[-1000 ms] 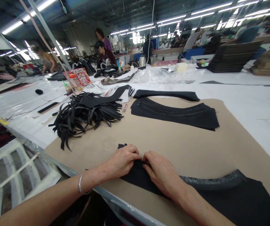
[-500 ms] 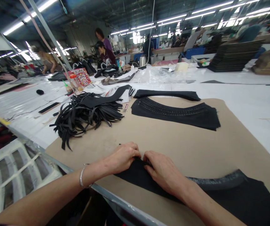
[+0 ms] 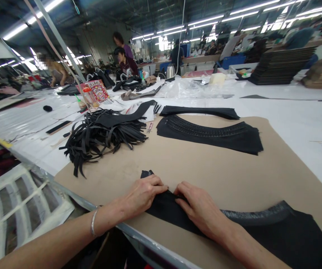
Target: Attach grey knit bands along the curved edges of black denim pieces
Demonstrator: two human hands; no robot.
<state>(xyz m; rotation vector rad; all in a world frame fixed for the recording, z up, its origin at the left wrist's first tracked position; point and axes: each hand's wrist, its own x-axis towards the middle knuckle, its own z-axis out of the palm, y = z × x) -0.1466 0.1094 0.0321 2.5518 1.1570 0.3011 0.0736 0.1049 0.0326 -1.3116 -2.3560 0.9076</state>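
A black fabric piece point(image 3: 168, 211) lies along the table's near edge, under both my hands. The fingers of my left hand point(image 3: 146, 194) are closed on its upper edge, near its left end. A short way to the right, my right hand point(image 3: 196, 203) pinches the same edge between thumb and fingers. Beyond my right forearm, black fabric point(image 3: 292, 237) spreads on, with a shiny, greyish curved strip point(image 3: 256, 217) along its edge. My forearm hides where the two parts meet. A silver bracelet point(image 3: 93, 222) circles my left wrist.
Brown paper point(image 3: 116, 172) covers this part of the table. A heap of black strips point(image 3: 101, 134) lies left, thread snips point(image 3: 149, 127) beside it. Stacked black curved pieces point(image 3: 208, 138) lie farther back. A slanted pole point(image 3: 60, 41) rises at left; several people work behind.
My left hand has shifted slightly down, and more of the fabric's left end shows above it. My right hand has moved slightly right, still at the edge.
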